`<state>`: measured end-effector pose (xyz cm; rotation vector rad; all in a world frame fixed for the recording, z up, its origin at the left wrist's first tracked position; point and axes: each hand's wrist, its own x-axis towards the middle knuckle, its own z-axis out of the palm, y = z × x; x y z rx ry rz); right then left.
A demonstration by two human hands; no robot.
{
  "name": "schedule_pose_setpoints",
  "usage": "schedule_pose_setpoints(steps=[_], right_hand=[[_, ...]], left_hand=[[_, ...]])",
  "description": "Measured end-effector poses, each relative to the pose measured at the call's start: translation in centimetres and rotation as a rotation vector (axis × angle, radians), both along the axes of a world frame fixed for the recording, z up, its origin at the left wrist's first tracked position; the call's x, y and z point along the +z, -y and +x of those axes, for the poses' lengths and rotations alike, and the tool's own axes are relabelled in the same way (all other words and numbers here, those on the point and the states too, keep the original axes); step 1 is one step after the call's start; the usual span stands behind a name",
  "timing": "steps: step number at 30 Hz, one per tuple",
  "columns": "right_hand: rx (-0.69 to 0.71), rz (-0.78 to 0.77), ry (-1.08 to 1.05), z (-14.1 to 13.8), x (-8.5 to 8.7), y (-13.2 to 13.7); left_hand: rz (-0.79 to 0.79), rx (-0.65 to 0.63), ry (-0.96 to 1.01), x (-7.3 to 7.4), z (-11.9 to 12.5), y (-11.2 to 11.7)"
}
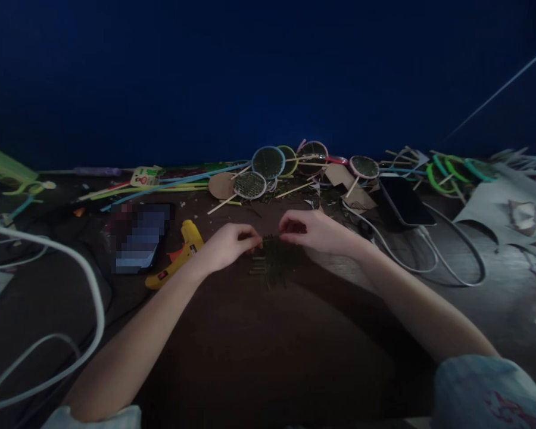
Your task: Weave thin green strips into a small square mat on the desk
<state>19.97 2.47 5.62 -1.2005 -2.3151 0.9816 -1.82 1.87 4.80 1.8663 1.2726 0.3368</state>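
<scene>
Right sleeve, near right, is pale blue, red-marked — left sleeve is striped; left hand, right hand are uncovered.

You have two hands, one left hand and one right hand. You have two phones and one yellow glue gun on your desk. In the middle at the back, you can count five round hoops: one blue, one white, one yellow and two pink. Off to the right you can see three green hoops. You have one round brown card. Your thin green strips are too dark to count, and your sticks are too jumbled.
</scene>
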Motion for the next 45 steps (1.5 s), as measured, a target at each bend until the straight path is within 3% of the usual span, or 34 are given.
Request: schedule_pose_setpoints(steps=[10, 17, 21, 28, 37, 45], right_hand=[[0.004, -0.072, 0.07, 0.2, -0.6, -0.6], [-0.018, -0.13, 0.075, -0.7, -0.3, 0.0], [-0.019, -0.134, 0.079, -0.7, -0.6, -0.1], [-0.242, -0.087, 0.096, 1.2, -0.9, -1.5], [-0.22, -0.138, 0.093, 0.8, -1.1, -1.4], [-0.209, -0.131, 0.111, 0.7, -1.0, -1.4]], left_hand=[[0.103, 0.003, -0.091, 0.3, 0.5, 0.4], [0.266, 0.037, -0.171, -0.2, 1.2, 1.1], [0.254, 0.019, -0.125, -0.3, 1.0, 1.0], [0.305, 0.101, -0.211, -1.9, 0.2, 0.3], [0.263, 0.041, -0.383, -2.5, 1.8, 1.1], [0.269, 0.074, -0.367, -3.1, 1.9, 1.0]])
